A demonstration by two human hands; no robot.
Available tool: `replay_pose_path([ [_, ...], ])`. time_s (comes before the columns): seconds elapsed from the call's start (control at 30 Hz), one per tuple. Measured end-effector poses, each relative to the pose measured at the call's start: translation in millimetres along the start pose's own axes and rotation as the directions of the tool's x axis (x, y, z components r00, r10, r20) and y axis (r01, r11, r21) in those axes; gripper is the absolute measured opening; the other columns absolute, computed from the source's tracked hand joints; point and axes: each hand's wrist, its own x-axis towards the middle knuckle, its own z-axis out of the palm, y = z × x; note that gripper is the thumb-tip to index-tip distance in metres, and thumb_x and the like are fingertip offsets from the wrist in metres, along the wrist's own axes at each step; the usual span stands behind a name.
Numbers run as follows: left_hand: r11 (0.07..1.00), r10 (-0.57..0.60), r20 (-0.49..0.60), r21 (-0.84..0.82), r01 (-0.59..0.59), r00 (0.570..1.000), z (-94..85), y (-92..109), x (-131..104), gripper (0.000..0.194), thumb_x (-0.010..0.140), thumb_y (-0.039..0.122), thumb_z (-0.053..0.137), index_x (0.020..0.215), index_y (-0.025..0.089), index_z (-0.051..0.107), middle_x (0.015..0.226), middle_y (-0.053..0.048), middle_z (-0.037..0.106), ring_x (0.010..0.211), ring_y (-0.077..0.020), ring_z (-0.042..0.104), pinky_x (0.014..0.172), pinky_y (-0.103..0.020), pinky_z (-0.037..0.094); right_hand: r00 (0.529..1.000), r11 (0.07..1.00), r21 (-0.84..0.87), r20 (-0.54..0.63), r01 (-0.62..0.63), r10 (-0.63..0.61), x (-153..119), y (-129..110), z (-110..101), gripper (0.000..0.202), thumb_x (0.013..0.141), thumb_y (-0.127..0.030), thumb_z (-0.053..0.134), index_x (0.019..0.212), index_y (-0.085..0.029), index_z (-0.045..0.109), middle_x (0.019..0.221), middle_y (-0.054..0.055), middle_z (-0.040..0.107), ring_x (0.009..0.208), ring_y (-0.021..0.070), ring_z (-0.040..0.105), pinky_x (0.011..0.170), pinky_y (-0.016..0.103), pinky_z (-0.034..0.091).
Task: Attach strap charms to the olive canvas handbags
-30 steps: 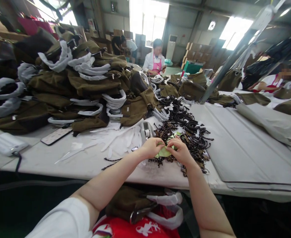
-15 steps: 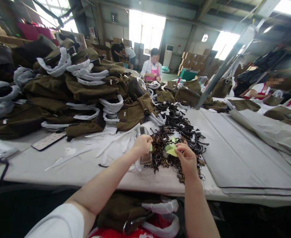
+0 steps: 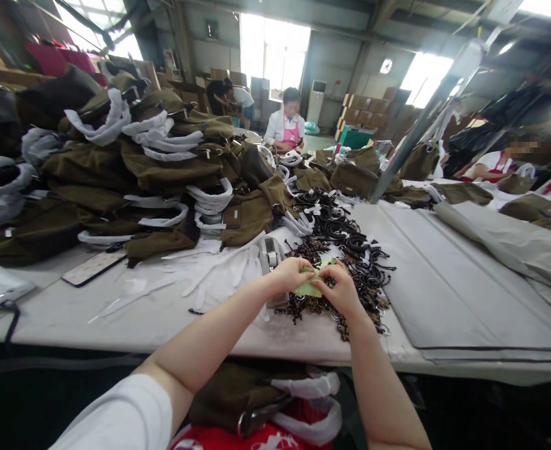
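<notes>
My left hand and my right hand are close together over a heap of dark chains and straps. Between them is a thin yellow-green sheet, perhaps paper or film. Fingers of both hands are closed in a pinch on it. A grey device, seemingly a tape dispenser, stands just beyond my left wrist, partly covered by it. The dark chains with small metal rings spread beneath and to the right of my right hand. An olive bag with white-wrapped handles lies at my lap.
Olive bags with wrapped handles are piled high on the left. White strips and a phone lie on the table. A grey sheet covers the right side, beside a slanted metal pole. A co-worker sits across.
My hands have come together, the left moving right and the right moving slightly left. The yellow-green sheet is now between both hands. More of the grey device shows.
</notes>
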Motion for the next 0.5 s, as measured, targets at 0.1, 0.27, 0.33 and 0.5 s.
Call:
replay_pose_path([
  [0.1,1.000,0.010,-0.030,0.027,-0.009,1.000,1.1,0,-1,0.023,0.083,0.022,0.056,0.093,0.016,0.075,0.089,-0.004,0.076,0.081,-0.0171,0.066,0.075,-0.025,0.051,1.000,0.999,0.043,0.028,0.008,-0.009,-1,4,-2,0.020,0.088,-0.035,0.063,0.071,-0.023,0.061,0.080,0.001,0.069,0.082,0.0195,0.063,0.113,0.051,0.024],
  [0.27,0.996,0.010,-0.133,0.094,0.003,0.991,11.7,8,3,0.023,0.084,0.022,0.054,0.091,0.016,0.075,0.091,-0.008,0.076,0.087,-0.0215,0.068,0.086,-0.032,0.051,0.996,0.998,0.020,-0.070,0.058,-0.056,-3,-2,0,0.019,0.088,-0.032,0.060,0.071,-0.024,0.062,0.082,0.003,0.069,0.090,0.0220,0.065,0.112,0.050,0.027],
  [0.33,0.993,-0.003,-0.183,0.117,0.025,0.983,14.7,11,3,0.022,0.084,0.020,0.054,0.089,0.016,0.075,0.092,-0.009,0.076,0.088,-0.0232,0.068,0.086,-0.034,0.052,0.992,0.997,0.038,-0.115,0.063,-0.058,-8,-4,2,0.019,0.088,-0.032,0.060,0.071,-0.023,0.064,0.083,0.003,0.070,0.091,0.0222,0.065,0.112,0.050,0.030],
  [0.5,0.979,-0.074,-0.369,0.151,0.139,0.926,-9.9,0,-1,0.018,0.086,0.018,0.054,0.084,0.016,0.072,0.088,-0.010,0.076,0.086,-0.0226,0.070,0.083,-0.032,0.053,0.910,0.989,0.146,-0.411,0.009,0.052,-28,14,-6,0.017,0.081,-0.038,0.069,0.078,-0.021,0.067,0.092,0.006,0.070,0.090,0.0247,0.066,0.105,0.050,0.038],
])
